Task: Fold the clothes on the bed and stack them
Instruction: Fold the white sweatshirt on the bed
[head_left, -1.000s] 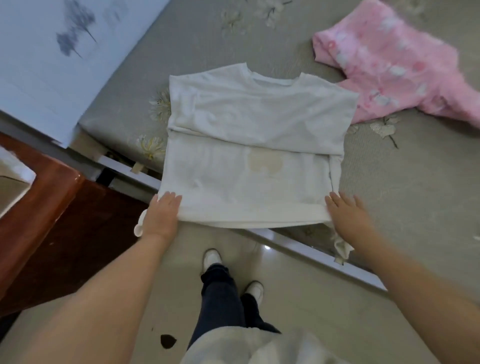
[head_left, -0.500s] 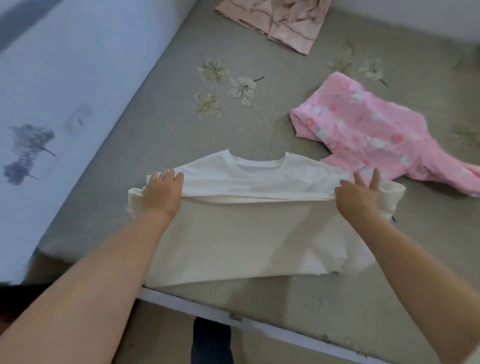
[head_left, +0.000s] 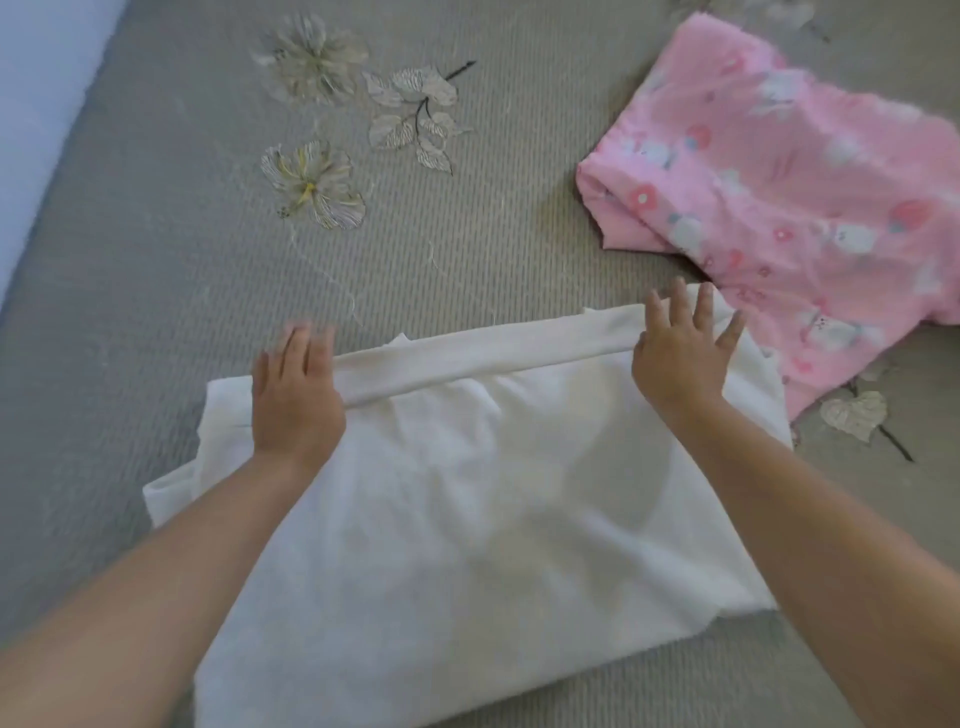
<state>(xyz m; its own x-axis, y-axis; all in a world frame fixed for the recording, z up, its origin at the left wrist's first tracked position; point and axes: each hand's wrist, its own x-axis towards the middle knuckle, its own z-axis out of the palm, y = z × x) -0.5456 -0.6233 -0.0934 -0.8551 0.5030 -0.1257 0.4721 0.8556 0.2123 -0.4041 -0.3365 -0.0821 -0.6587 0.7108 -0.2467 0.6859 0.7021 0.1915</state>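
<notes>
A white shirt (head_left: 467, 519) lies on the grey bed cover (head_left: 156, 260), folded over on itself with its hem band at the far edge. My left hand (head_left: 296, 395) sits on the left end of that hem, fingers stretched forward and blurred, thumb hidden under the cloth. My right hand (head_left: 680, 353) holds the right end, fingers spread, thumb also tucked out of sight. The hem runs taut between both hands. A pink patterned garment (head_left: 789, 197) lies crumpled at the far right, its edge touching the shirt's right corner.
The bed cover has embroidered flowers (head_left: 317, 182) beyond the shirt and a leaf motif (head_left: 857, 415) at the right. A pale blue wall or headboard (head_left: 36, 104) borders the bed on the left.
Both hands have carried the shirt's hem away from me, from the near bed edge up over the shirt to its far edge. The view has moved closer over the bed.
</notes>
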